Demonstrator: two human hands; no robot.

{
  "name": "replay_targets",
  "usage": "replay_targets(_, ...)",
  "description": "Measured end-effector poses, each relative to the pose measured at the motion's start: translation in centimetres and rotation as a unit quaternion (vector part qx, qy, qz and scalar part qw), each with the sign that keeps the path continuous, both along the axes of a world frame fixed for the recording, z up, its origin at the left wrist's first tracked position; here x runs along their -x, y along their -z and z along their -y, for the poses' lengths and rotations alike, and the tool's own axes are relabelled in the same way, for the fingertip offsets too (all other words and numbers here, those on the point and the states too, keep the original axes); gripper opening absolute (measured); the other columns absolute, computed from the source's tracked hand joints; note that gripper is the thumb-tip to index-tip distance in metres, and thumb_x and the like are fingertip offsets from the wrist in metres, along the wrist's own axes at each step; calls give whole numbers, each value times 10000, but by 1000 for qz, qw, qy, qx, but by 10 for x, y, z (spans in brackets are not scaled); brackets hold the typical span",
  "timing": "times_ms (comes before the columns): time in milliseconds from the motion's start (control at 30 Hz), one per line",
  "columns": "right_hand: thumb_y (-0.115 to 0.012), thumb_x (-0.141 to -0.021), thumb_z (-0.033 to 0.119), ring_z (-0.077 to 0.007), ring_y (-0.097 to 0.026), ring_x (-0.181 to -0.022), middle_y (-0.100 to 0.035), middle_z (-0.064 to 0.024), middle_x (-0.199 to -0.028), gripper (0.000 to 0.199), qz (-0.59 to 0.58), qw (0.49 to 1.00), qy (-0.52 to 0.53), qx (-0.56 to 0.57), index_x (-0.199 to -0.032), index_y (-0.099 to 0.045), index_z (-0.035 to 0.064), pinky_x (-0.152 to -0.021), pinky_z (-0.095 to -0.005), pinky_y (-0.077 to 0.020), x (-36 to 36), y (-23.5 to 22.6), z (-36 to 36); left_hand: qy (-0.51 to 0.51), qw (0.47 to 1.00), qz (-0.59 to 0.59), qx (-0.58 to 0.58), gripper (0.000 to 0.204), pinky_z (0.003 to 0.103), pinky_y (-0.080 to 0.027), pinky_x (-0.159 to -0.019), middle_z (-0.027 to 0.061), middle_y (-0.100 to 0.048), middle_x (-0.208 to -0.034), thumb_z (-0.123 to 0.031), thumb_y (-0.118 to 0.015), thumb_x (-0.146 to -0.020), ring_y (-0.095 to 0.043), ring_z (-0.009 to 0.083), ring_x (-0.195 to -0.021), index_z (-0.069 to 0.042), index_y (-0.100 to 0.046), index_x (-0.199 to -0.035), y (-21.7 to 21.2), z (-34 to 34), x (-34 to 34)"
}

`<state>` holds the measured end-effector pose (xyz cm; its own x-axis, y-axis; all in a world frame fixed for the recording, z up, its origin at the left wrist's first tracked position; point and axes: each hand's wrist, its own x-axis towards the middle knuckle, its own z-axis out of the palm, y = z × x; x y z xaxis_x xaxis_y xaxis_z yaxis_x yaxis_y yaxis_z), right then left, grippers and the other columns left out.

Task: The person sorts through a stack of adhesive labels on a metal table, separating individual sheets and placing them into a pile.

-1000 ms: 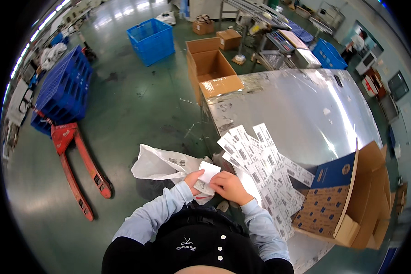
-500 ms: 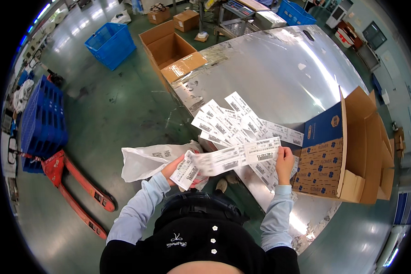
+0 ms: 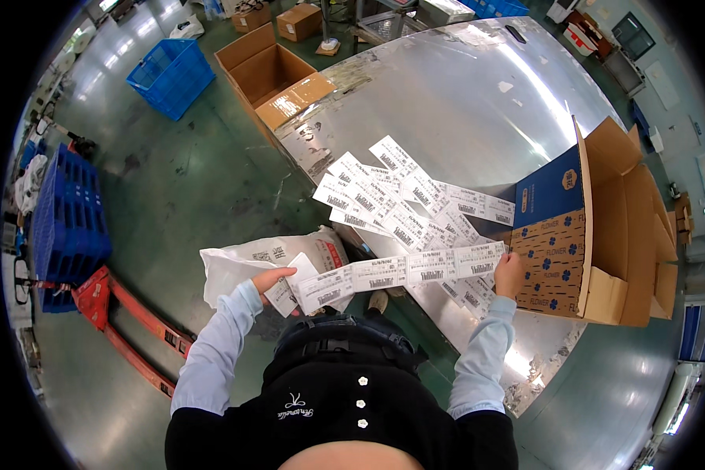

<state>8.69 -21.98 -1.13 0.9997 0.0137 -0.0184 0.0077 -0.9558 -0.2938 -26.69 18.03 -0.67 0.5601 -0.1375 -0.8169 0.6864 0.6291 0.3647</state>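
Note:
A long white strip of printed barcode labels is stretched out between my two hands. My left hand pinches its left end together with a folded part of the strip, just above a white plastic sack. My right hand grips the right end beside a blue and brown cardboard box. Under the strip, several more label strips lie fanned out on the shiny metal table.
The open cardboard box fills the table's right side. On the green floor stand an open brown carton, a blue crate, stacked blue pallets and a red pallet jack.
My hands have moved apart from a second ago and pulled the folded labels out into one long strip; my right hand went rightward toward the box.

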Motion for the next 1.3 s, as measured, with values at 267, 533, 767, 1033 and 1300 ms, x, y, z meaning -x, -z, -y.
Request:
replay_targets(267,-733,-748,220,-298,-540,-1007,-594,-122,-1032,344,-44,780,-520,-346,-1032,-622,61,-888,-399,-426,124,-61,-171,38,983,-12,-181,495,395,-485,-860,171,-573,-1157,-217,-471,-835,-596,287,-1021,-20,-464,-1289,0,32,-41)
replay_targets(533,-608,-837,288,-258,-554,-843,-587,-42,-869,190,-81,647,-717,-247,-836,-620,99,-730,-409,-426,177,-41,-221,-46,976,27,-211,351,383,-499,-806,113,-622,-1060,-227,-446,-913,-618,253,-918,-17,-534,-1181,16,32,-47)
replay_targets(767,-595,-827,198,-244,-575,-607,-521,-50,-795,112,19,699,-690,-185,-827,-551,96,-498,-352,-455,187,-26,-221,-193,970,-7,-147,320,415,-525,-772,143,-625,-1052,-224,-439,-949,-636,273,-917,-9,-521,-1172,46,37,-44)
replay_targets(1033,-572,-773,109,-270,-578,-619,-519,-64,-862,109,28,708,-680,-187,-872,-531,124,-513,-389,-450,166,-23,-222,-406,913,-38,-4,427,560,-410,-976,166,-507,-1297,-282,-314,-988,-512,367,-1163,-31,-406,-1322,87,37,-22)
replay_targets(1300,-585,-862,247,-301,-588,-783,-580,-110,-904,198,269,865,-422,-46,-977,-568,87,-645,-418,-463,27,-46,-284,-482,875,-3,54,443,500,-375,-1031,178,-479,-1330,-218,-365,-970,-487,356,-1202,12,-357,-1349,35,43,-13)
